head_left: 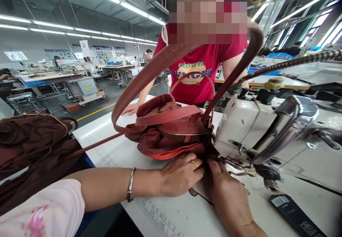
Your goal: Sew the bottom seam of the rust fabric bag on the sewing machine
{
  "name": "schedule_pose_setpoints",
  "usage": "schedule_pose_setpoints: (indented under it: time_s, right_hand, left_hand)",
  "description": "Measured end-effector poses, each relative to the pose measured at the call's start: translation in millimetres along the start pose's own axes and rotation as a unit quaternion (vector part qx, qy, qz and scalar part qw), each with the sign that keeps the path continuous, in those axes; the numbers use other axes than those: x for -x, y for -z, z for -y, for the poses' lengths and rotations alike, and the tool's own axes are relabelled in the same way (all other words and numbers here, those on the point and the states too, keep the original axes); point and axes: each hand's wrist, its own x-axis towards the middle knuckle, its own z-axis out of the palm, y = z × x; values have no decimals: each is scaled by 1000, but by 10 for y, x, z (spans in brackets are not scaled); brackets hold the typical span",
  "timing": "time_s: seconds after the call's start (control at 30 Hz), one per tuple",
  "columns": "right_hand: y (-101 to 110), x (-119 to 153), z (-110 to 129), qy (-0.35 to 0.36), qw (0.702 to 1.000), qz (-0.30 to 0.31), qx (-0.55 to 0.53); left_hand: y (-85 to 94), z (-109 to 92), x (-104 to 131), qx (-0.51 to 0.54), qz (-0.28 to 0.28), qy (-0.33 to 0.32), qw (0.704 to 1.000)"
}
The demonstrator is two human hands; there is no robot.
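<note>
A reddish-brown handbag [176, 139] with long looped handles and a brass-toned zipper rests on the white sewing table [173, 212], against the needle area of the sewing machine [243, 119]. My left hand [181, 174], with a ring on one finger, has its fingers curled over the bag's near dark edge. Close beside it, my right hand [228, 190] is closed on the same dark edge, just left of the presser foot area. The fingertips of both hands are partly hidden in the dark material. Where the needle meets the bag cannot be made out.
A person in a red T-shirt [195, 69] stands across the table, one hand [132, 108] resting on it. More dark brown bags [26, 140] are piled at left, joined visually by a thin strap. A black printed tag [296, 214] lies at right. Ruler markings run along the table's near edge.
</note>
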Motion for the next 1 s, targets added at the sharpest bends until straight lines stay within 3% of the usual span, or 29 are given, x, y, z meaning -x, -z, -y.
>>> schedule_pose_setpoints:
  time_s: [0.17,0.3,0.57,0.7,0.8,1.0]
  right_hand:
    - [-9,-34,32,-84,995,3,-47]
    - [-2,-8,22,-106,991,17,-78]
    - [-37,0,-45,-74,990,29,-113]
    - [-29,8,-45,-60,991,17,-118]
    - [-23,13,-8,-77,992,4,-100]
    - [-33,20,20,-108,991,4,-77]
  left_hand:
    - [-57,92,-249,-56,-62,-9,996]
    - [-98,93,-368,-43,-61,8,997]
    - [17,86,-416,-28,-47,27,998]
    - [47,131,-422,33,-37,64,997]
    - [67,176,-420,58,-18,40,997]
    - [79,221,-386,-12,-4,-25,1000]
